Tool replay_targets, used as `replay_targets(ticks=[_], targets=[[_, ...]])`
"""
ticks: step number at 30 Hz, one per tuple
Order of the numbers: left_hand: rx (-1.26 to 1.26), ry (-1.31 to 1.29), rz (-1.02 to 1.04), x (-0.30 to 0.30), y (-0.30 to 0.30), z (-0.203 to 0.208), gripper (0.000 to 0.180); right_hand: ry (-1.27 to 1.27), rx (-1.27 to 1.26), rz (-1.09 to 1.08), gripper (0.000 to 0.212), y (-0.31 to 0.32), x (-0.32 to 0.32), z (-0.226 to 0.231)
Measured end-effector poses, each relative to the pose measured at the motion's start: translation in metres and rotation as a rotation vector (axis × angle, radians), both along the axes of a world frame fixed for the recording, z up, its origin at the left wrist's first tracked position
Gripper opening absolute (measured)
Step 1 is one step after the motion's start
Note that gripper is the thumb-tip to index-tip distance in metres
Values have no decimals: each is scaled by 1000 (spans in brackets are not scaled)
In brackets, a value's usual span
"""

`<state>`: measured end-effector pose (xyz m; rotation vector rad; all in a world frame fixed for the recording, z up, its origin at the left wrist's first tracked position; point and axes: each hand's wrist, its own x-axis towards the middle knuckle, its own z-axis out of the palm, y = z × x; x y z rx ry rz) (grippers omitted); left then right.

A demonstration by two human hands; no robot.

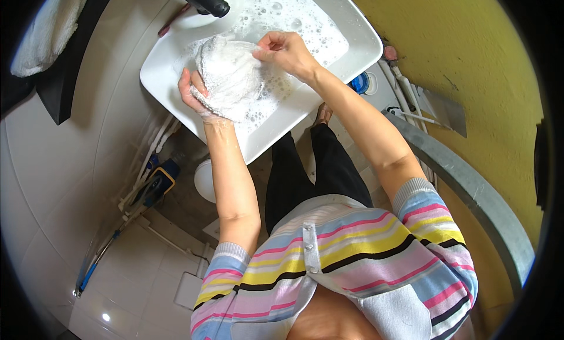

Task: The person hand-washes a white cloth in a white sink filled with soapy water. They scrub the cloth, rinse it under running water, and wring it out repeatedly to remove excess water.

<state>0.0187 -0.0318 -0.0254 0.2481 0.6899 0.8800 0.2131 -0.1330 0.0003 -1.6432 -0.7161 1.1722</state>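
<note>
- A white towel [50, 34] hung at the far left, well apart from both hands, beside a black bracket [61, 90].
- A blue pole [91, 275] slanted up from the floor, well below and left of the hands.
- A black, yellow-edged tool [157, 184] stood under the sink's left side, near white pipes [153, 145], both below the left hand.
- The white sink [154, 75] spread beneath both hands, its rim reaching out past them on either side.
- The left hand [187, 94] gripped the lower left part of the cloth, its thumb and fingers bent about the edge; some of it was hidden by the fabric.
- A black tap [207, 0] reached in from above, beyond the left hand and apart from it.
- The white cloth [232, 75] was bunched between the two hands, over the sink, touching both.
- The right hand [286, 53] pinched the cloth's upper right edge between thumb and fingers, the other fingers curled in.
- White foam [305, 22] with large bubbles floated on the water, mostly beyond and right of the cloth.
- A round blue thing [359, 82] lay outside the sink, right of the right hand, by more white pipes [405, 84] along the yellow wall [464, 40].
</note>
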Motion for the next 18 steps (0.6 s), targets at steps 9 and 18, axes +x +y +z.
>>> replay_targets(ticks=[9, 18], targets=[[507, 464, 38, 13, 8, 37, 40, -169, 390, -467, 10, -7, 16, 21], [603, 1057, 33, 18, -48, 27, 37, 148, 466, -462, 16, 12, -3, 36]])
